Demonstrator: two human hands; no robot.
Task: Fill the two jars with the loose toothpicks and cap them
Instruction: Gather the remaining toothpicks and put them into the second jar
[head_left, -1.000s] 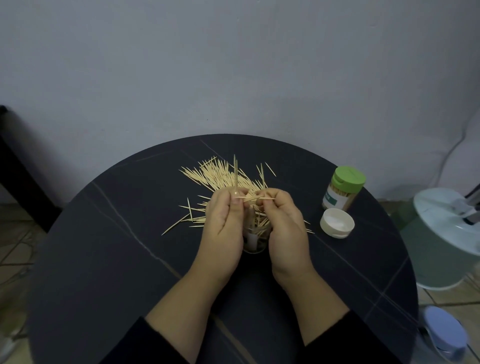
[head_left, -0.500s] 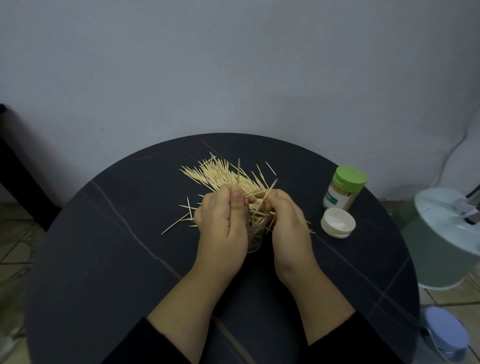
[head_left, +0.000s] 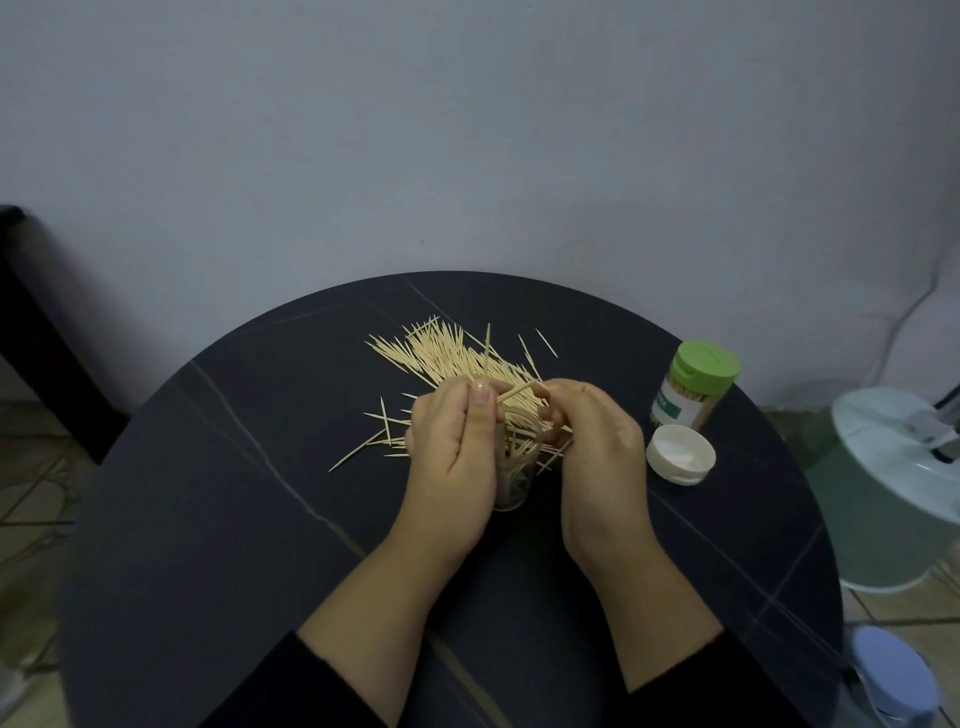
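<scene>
An open clear jar (head_left: 513, 491) is seen standing upright on a dark round table (head_left: 234, 519), near the table's middle, and toothpicks are already seen inside it, some of them leaning across its mouth. The jar is gripped by the left hand (head_left: 452, 452), whose fingers are curled round its left side with the thumb laid upward along the rim. Just to the right of the jar, a few toothpicks are pinched in the curled fingers of the right hand (head_left: 597, 457) over the jar's mouth. Directly behind the jar the loose toothpicks (head_left: 441, 353) are spread in a heap, with strays scattered to its left. Well to the right of the jar a green-capped jar (head_left: 693, 387) is stood, filled and closed, and a white cap (head_left: 680, 453) is laid mouth-up just in front of it.
</scene>
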